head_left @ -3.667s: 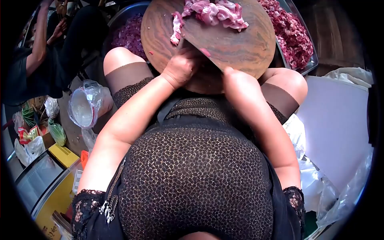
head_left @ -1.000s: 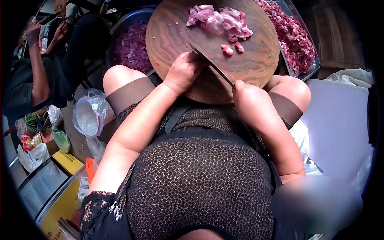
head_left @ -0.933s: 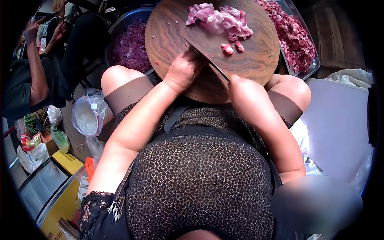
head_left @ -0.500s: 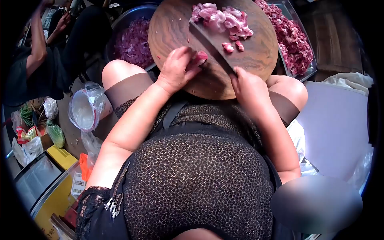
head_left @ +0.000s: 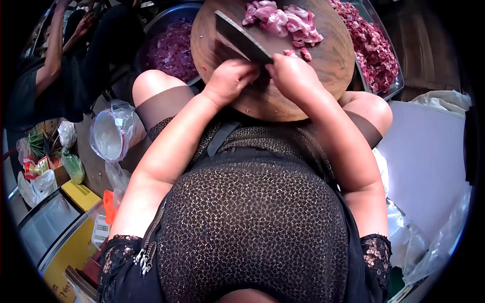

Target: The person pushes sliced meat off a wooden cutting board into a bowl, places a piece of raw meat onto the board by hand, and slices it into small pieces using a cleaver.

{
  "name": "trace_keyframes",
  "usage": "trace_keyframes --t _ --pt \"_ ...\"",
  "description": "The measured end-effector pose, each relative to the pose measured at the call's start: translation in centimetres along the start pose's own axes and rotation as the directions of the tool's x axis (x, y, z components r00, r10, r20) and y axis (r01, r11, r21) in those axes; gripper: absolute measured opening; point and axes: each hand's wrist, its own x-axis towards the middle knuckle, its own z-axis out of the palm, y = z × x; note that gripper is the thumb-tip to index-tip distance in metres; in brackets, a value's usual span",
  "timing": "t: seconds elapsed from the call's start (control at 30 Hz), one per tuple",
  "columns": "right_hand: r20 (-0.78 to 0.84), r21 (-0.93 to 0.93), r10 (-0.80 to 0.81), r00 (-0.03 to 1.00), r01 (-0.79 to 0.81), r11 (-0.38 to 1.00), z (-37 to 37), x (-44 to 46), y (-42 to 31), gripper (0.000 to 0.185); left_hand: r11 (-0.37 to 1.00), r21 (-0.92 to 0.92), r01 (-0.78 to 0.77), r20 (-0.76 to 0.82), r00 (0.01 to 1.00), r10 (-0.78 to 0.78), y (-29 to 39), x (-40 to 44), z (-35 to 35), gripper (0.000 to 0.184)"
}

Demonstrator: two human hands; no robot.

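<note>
A round wooden chopping board (head_left: 328, 76) rests in front of me between my knees. My right hand (head_left: 295, 76) is closed round the handle of a broad-bladed knife (head_left: 242, 38), its blade slanting up to the left over the board. Just left of it, my left hand (head_left: 230, 81) has its fingers curled down by the near edge of the blade. The piece of meat at its fingertips is mostly hidden by the hand and the blade. Pale pink strips of meat (head_left: 285, 22) lie at the board's far side, with a few small bits (head_left: 305, 53) nearer.
A blue basin (head_left: 184, 11) of cut meat stands beyond the board on the left, and a metal tray (head_left: 396, 83) heaped with chopped meat on the right. A plastic-lined bucket (head_left: 108, 136) is by my left knee. Another person (head_left: 50, 76) sits at the upper left.
My right hand has raised the knife and moved left with it, towards my left hand. My left hand has shifted slightly right, its fingers now curled lower over the meat.
</note>
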Motion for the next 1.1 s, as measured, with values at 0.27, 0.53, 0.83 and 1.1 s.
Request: trace_keyframes --t 0.27,0.53,0.83,1.1 --pt "0.018 0.023 -0.022 1.000 0.021 1.000 -2.9 -8.2 0.0 0.021 0.974 0.170 0.151 0.047 0.986 -0.161 0.7 -1.5 -2.0 0.018" --pt "0.095 -0.052 -0.044 0.995 0.049 0.997 0.4 -4.8 -2.2 0.013 0.992 0.128 0.000 0.044 0.999 -0.005 0.0 -1.7 0.9 0.027" --pt "-0.054 0.023 0.045 0.998 -0.044 0.999 -1.4 -3.9 -0.2 0.025 0.955 0.288 0.077 0.191 0.972 -0.136 0.9 -3.2 -4.3 0.055" --pt "0.097 0.062 -0.119 0.988 0.113 0.992 -1.6 -9.2 -0.8 0.021 0.884 0.295 0.364 0.106 0.907 -0.408 2.8 -3.5 -2.0 0.024"
